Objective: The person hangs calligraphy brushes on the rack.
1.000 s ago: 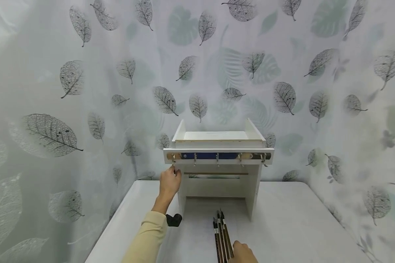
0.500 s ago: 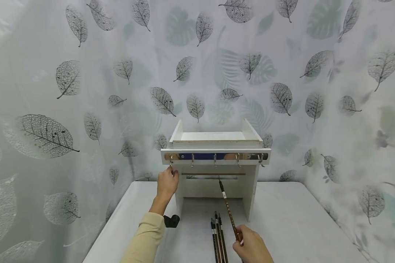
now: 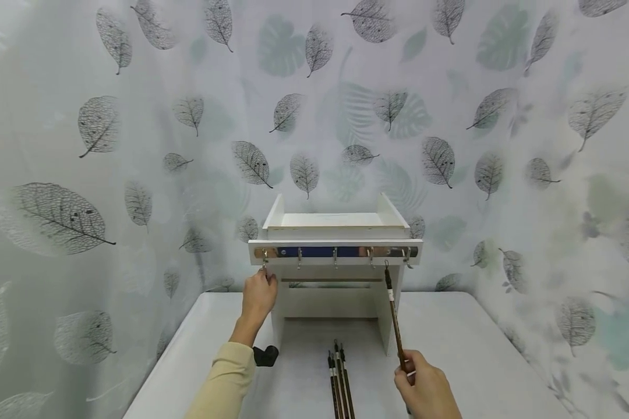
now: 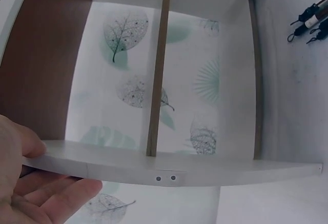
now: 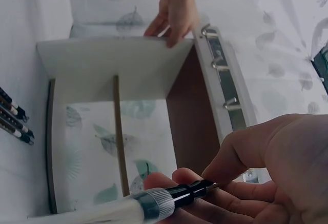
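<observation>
In the head view, a white wooden shelf unit stands on the table, with a row of metal hooks along its front rail. My left hand grips the unit's left side panel below the leftmost hook; in the left wrist view the thumb lies on one face of that panel and the fingers on the other. A brown writing brush with a dark tip and hanging loop is pinched in my right hand. Its loop is up close beneath the two rightmost hooks.
Several more brushes lie side by side on the white table, in front of the unit. A black device shows beside the left forearm. A leaf-patterned curtain hangs behind and at both sides.
My right hand has picked one brush from the bunch, lifted it and carried it right and up toward the right-hand hooks. The left hand keeps its grip on the panel.
</observation>
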`<action>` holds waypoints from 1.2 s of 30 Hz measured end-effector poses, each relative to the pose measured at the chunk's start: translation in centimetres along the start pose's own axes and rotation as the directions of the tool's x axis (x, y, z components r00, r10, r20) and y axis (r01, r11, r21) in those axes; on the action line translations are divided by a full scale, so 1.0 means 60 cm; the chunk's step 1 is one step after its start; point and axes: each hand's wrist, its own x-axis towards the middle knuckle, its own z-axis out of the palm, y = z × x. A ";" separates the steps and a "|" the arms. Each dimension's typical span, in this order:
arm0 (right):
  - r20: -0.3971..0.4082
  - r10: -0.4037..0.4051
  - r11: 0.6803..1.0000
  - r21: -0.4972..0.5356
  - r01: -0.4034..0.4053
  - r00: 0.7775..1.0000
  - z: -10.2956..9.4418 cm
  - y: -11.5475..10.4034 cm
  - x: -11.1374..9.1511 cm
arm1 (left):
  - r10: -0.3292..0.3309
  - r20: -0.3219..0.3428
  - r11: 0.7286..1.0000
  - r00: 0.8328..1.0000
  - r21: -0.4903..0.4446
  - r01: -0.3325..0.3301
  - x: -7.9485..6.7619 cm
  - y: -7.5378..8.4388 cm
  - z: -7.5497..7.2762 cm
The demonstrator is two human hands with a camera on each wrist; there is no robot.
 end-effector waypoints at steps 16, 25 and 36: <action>-0.026 0.110 0.994 0.003 -0.110 0.994 -0.020 0.022 0.007 | -0.016 0.042 1.000 0.999 -0.009 0.017 -0.003 -0.001 -0.003; -0.019 0.125 0.992 -0.008 -0.125 0.992 -0.021 0.024 0.010 | -0.006 0.031 1.000 1.000 0.006 0.006 0.001 -0.004 -0.001; -0.031 0.126 0.991 -0.033 -0.127 0.992 -0.024 0.029 0.004 | -0.002 0.034 1.000 0.999 0.007 0.002 -0.002 -0.002 -0.004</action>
